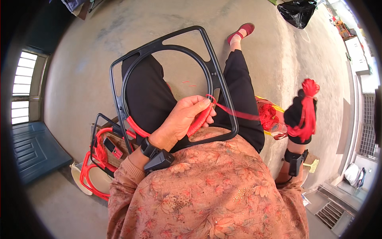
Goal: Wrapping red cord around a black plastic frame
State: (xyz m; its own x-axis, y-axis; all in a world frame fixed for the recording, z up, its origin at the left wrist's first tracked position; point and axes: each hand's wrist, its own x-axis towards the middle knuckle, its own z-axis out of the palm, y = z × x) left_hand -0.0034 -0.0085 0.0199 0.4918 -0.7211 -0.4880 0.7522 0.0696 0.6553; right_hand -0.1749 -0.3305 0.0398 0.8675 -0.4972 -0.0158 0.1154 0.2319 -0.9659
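A black plastic frame (213,74) with a round ring inside lies across my lap. Red cord wraps (137,127) cover parts of the ring on its near side. My left hand (189,115) is closed on the ring, thumb pressed over the wraps at its right side. From there a red strand (242,116) stretches right toward my right hand (295,115), which wears a black glove. That hand is held out to the right, closed on a looped bundle of red cord (308,104). Its fingers are mostly hidden by the glove and bundle.
More red cord (268,117) sits in a bag by my right thigh. At my left are another black frame (95,139), red-wrapped frames (85,171) and a red phone (113,148) on a wooden surface. A black plastic bag (297,12) lies on the floor ahead.
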